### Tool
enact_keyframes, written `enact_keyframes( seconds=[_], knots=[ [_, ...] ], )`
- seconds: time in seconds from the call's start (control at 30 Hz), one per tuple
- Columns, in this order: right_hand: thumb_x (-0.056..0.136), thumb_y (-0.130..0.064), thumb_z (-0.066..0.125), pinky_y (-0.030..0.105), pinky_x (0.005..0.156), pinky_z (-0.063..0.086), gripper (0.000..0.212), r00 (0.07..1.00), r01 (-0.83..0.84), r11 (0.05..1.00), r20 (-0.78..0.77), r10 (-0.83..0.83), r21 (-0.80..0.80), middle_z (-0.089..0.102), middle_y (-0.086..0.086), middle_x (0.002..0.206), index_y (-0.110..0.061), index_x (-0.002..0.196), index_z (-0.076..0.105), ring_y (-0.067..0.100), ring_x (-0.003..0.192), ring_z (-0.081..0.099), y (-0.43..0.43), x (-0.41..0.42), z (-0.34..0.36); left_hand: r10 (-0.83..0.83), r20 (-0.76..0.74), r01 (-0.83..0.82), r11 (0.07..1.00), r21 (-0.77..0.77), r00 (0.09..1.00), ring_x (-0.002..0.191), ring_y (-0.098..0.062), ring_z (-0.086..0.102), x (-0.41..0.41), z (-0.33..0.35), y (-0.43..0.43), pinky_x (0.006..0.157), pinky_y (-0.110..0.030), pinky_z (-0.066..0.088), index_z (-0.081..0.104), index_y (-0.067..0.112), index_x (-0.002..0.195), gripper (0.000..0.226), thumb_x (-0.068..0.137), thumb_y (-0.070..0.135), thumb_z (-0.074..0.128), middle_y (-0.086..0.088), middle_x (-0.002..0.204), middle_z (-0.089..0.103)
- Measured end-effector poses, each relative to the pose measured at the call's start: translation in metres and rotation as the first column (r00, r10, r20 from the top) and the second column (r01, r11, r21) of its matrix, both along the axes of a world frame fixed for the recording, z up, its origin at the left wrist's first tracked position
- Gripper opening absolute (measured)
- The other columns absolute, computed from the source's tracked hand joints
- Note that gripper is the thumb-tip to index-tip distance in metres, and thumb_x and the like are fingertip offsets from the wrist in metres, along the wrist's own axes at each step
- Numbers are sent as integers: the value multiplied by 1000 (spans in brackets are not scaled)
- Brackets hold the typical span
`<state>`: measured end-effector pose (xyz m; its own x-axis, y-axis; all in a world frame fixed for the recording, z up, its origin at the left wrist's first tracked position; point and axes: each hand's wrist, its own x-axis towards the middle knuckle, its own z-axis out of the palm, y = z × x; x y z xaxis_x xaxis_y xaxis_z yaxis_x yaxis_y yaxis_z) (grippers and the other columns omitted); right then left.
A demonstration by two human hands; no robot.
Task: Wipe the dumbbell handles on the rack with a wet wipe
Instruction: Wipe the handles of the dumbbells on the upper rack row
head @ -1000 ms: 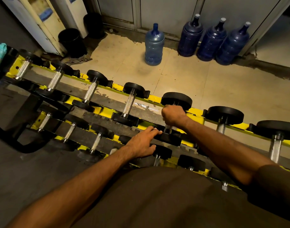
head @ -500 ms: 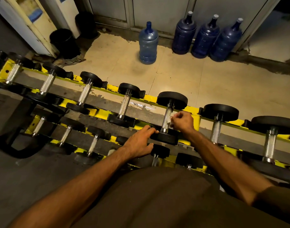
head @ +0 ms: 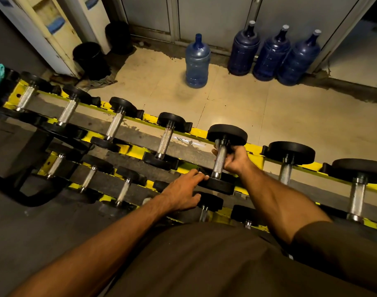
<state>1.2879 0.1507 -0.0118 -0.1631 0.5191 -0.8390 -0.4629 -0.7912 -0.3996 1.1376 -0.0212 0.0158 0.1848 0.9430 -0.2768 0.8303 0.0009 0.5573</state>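
Handle (head: 218, 162) first: it's on the top row of the rack (head: 197, 132), mid-row, long axis running away from me, from near head (head: 219, 186) up to far head (head: 227, 133), leaning a touch right. My right hand (head: 235, 160) comes at it from the right side, fingers (head: 214, 151) curled round the upper part of the bar with the tips peeking out on the left. It's a closed grip on the handle. The wipe? Can't see it; I take it to be under the palm. My left hand (head: 182, 195) lies flat, fingers straight, tips touching the near head as if to steady it, holding nothing.

So the stroke runs along that axis, and the right hand is the one on it. The lower part of the bar is bare below the grip.

Against half a second ago, the right hand has slid up from the low end toward the far head, and the white wipe that showed then is now hidden. The left hand hasn't budged. The next handle (head: 285, 173) waits just right, nearer the right hand.
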Motion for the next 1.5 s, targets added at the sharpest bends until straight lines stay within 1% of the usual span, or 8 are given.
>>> enact_keyframes(
  seconds=[0.13,0.33,0.4,0.53,0.77,1.0,1.3,1.5],
  knots=[
    [96,-2,47,40,82,55,19,989,136,991,58,-137,11,66,17,104,-4,108,62,28,87,67,-1,-4,-2,11,5,-11,1000,2,1000,126,-16,48,0,1,-2,104,-32,47,40,21,150,64,92,23,66,-1,144,40],
    [71,16,70,29,54,55,25,913,212,959,310,-263,188,71,12,84,-7,81,68,25,77,67,-6,8,-13,37,33,-38,999,5,999,112,-10,51,0,0,-4,99,-31,50,40,23,149,63,92,24,66,3,142,40],
    [70,18,71,31,64,58,30,895,185,927,335,-296,325,70,9,83,-10,79,67,25,78,66,-10,5,-13,40,37,-41,999,10,999,106,-8,50,0,-1,-4,96,-29,51,41,23,148,61,92,24,66,3,141,41],
    [76,7,77,22,71,57,29,786,-310,747,601,-147,588,67,4,92,-12,94,64,13,80,65,-20,-4,-11,36,30,-37,999,15,999,108,-10,52,1,-1,-1,95,-29,51,42,22,147,61,92,24,66,2,139,42],
    [87,-2,68,23,69,40,43,204,-921,287,953,-224,265,57,5,111,-13,128,63,20,95,55,-32,-7,-9,38,9,-38,999,4,999,121,-16,51,3,-2,-4,100,-38,52,40,22,149,64,91,26,66,2,141,41],
    [96,-17,59,16,62,39,26,-1,-978,199,959,-284,58,51,4,107,-11,122,59,20,88,54,-28,7,-1,47,9,-47,999,-1,999,118,-15,52,2,-3,-4,100,-37,52,40,22,150,65,91,25,66,1,141,42],
    [95,-21,61,40,95,45,29,-509,-794,-204,810,-292,-573,53,14,123,-6,119,65,29,115,48,-24,-37,21,16,-11,-15,1000,18,1000,122,-16,50,1,-3,-2,101,-36,50,42,22,149,63,91,25,65,1,138,44],
    [91,-23,68,34,71,50,22,-485,-769,-419,868,-108,-483,62,9,94,-5,104,67,22,80,56,-34,-43,32,29,-2,-29,999,16,1000,125,-16,50,1,-7,-6,101,-41,51,43,24,146,60,89,26,62,3,140,43]
  ],
)
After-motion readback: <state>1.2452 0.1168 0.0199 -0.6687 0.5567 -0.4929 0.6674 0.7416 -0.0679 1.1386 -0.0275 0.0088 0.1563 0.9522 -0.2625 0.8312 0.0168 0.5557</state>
